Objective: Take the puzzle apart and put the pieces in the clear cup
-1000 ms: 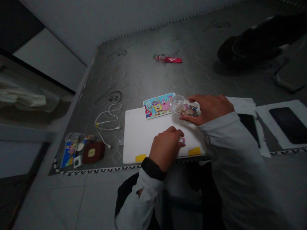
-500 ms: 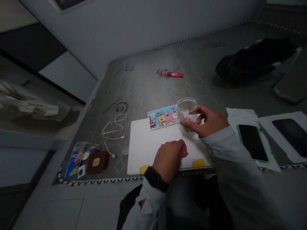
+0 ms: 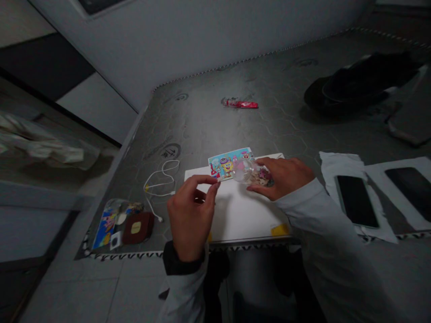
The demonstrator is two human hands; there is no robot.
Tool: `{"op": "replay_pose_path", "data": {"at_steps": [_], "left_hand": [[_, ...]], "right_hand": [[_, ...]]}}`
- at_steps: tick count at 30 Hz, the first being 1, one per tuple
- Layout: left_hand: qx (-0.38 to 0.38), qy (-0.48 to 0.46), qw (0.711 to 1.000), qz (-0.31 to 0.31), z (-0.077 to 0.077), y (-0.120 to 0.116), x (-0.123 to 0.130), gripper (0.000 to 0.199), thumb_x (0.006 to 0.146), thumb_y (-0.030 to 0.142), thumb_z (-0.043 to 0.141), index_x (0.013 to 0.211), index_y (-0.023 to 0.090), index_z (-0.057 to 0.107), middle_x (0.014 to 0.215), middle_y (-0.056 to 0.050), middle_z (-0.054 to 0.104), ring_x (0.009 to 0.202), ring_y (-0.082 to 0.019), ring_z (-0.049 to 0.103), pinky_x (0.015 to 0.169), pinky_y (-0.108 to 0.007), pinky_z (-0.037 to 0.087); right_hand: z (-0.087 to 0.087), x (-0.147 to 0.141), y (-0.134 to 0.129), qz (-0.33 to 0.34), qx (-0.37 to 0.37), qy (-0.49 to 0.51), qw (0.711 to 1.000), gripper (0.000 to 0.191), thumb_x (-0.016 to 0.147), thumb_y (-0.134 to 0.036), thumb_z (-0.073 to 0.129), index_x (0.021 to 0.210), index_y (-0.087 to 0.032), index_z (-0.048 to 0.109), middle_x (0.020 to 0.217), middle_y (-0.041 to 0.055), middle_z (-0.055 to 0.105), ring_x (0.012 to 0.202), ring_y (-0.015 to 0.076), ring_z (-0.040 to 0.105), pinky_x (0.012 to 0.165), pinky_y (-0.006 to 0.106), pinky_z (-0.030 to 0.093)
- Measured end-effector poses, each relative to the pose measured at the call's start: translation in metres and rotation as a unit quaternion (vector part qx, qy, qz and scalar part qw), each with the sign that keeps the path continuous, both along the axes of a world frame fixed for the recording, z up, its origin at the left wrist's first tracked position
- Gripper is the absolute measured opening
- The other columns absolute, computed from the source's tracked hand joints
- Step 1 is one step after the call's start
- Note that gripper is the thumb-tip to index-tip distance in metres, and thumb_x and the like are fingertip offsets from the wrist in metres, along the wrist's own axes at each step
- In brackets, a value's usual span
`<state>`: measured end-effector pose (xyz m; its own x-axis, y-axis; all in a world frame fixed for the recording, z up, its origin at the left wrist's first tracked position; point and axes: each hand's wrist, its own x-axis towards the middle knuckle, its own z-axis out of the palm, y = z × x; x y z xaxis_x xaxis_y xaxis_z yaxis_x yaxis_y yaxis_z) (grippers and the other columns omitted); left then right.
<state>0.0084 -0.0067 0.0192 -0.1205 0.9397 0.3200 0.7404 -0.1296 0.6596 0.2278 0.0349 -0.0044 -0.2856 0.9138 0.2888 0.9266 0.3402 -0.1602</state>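
My right hand (image 3: 286, 177) grips a clear plastic jar (image 3: 245, 171), tipped so that its round mouth points left. Small pinkish and pale pieces (image 3: 261, 177) lie toward the jar's bottom; their kind is too small to make out. Left of the jar, my left hand (image 3: 193, 208) is raised with thumb and forefinger pinched together. Whether a tiny thing sits between those fingertips I cannot tell. Behind both hands a colourful cartoon picture card (image 3: 222, 164) rests at the far edge of a white board (image 3: 235, 220).
To the left lie a white cable (image 3: 158, 194), a brown case (image 3: 137, 228) and a blue cartoon packet (image 3: 105, 226). A phone (image 3: 357, 202) lies on white cloth at the right. Farther back are a red packaged item (image 3: 240, 104) and a black bag-like object (image 3: 360, 87).
The jar has gone from nearly upright to tipped leftward. My left hand has left the board's front, moving left and up, and the pink bit at its fingers is no longer visible there.
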Motion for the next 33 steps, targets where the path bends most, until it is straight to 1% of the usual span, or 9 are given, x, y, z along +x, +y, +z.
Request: {"op": "replay_pose_path", "data": {"at_steps": [2,5,7,10,13,17,20,25,33], "left_hand": [[0.037,-0.015,0.999,0.022,-0.001,-0.002,0.005,0.014,0.09,0.035,0.068,0.098,0.024,0.071,0.078,0.004,0.072,0.056,-0.009,0.063,0.051,-0.021,0.048],[0.04,-0.031,0.998,-0.022,-0.004,-0.002,0.013,0.014,0.093,0.031,0.065,0.103,0.025,0.072,0.087,0.003,0.074,0.056,-0.006,0.062,0.054,-0.019,0.049],[0.047,-0.039,0.998,-0.023,-0.004,-0.001,0.015,0.017,0.095,0.031,0.062,0.108,0.025,0.071,0.097,0.001,0.074,0.058,-0.006,0.062,0.056,-0.019,0.05],[0.061,-0.047,0.997,0.014,-0.003,0.001,0.012,0.024,0.096,0.035,0.061,0.116,0.023,0.066,0.111,-0.003,0.071,0.064,-0.007,0.062,0.056,-0.019,0.051],[0.057,-0.046,0.997,0.026,-0.002,0.003,0.008,0.028,0.096,0.037,0.061,0.12,0.023,0.062,0.111,-0.003,0.07,0.065,-0.007,0.061,0.057,-0.018,0.051],[0.054,-0.037,0.998,0.013,-0.004,0.004,0.007,0.025,0.097,0.036,0.06,0.117,0.022,0.063,0.109,-0.002,0.069,0.061,-0.006,0.059,0.056,-0.018,0.05],[0.05,-0.028,0.998,-0.006,-0.006,0.005,0.008,0.022,0.096,0.033,0.061,0.115,0.022,0.063,0.107,-0.001,0.069,0.063,-0.006,0.06,0.059,-0.018,0.051],[0.051,-0.022,0.998,-0.028,-0.007,0.005,0.01,0.019,0.096,0.027,0.061,0.114,0.022,0.063,0.108,0.0,0.069,0.063,-0.005,0.06,0.058,-0.017,0.049],[0.027,-0.014,0.997,-0.066,-0.007,0.003,0.015,0.024,0.097,0.027,0.06,0.12,0.022,0.061,0.118,-0.003,0.068,0.068,-0.007,0.063,0.065,-0.021,0.055]], "right_hand": [[0.002,-0.006,-0.002,0.028,-0.006,-0.009,1.0,0.066,0.074,-0.063,0.075,0.122,-0.019,0.065,0.108,0.0112,0.075,0.095,0.0309,0.07,0.079,0.041,0.045],[0.003,-0.015,-0.004,0.046,0.018,-0.002,0.999,0.066,0.072,-0.061,0.079,0.121,-0.018,0.066,0.106,0.0117,0.076,0.095,0.0301,0.071,0.079,0.04,0.045],[0.002,-0.018,-0.005,0.05,0.038,0.018,0.998,0.067,0.07,-0.061,0.08,0.12,-0.018,0.067,0.105,0.012,0.076,0.093,0.0303,0.071,0.078,0.04,0.045],[0.008,-0.019,-0.009,0.006,0.027,0.107,0.994,0.065,0.072,-0.066,0.075,0.117,-0.02,0.067,0.1,0.009,0.076,0.081,0.0269,0.071,0.074,0.038,0.046],[0.024,-0.018,-0.016,-0.068,0.01,0.209,0.975,0.061,0.079,-0.07,0.066,0.114,-0.021,0.066,0.088,0.0059,0.073,0.067,0.0219,0.066,0.065,0.036,0.046],[0.038,-0.02,-0.021,-0.112,0.007,0.221,0.969,0.059,0.079,-0.071,0.064,0.112,-0.023,0.067,0.084,0.0055,0.072,0.064,0.0223,0.064,0.063,0.036,0.046],[0.032,-0.025,-0.019,-0.124,0.004,0.216,0.969,0.057,0.08,-0.065,0.068,0.113,-0.019,0.067,0.085,0.0075,0.072,0.067,0.0235,0.066,0.066,0.036,0.047],[0.022,-0.028,-0.016,-0.175,0.05,0.238,0.954,0.062,0.075,-0.07,0.07,0.112,-0.021,0.069,0.083,0.0056,0.072,0.067,0.0242,0.065,0.065,0.037,0.046],[0.022,-0.028,-0.014,-0.159,0.015,0.267,0.95,0.059,0.073,-0.067,0.073,0.109,-0.02,0.07,0.078,0.0031,0.07,0.062,0.0199,0.062,0.065,0.035,0.045]]}}
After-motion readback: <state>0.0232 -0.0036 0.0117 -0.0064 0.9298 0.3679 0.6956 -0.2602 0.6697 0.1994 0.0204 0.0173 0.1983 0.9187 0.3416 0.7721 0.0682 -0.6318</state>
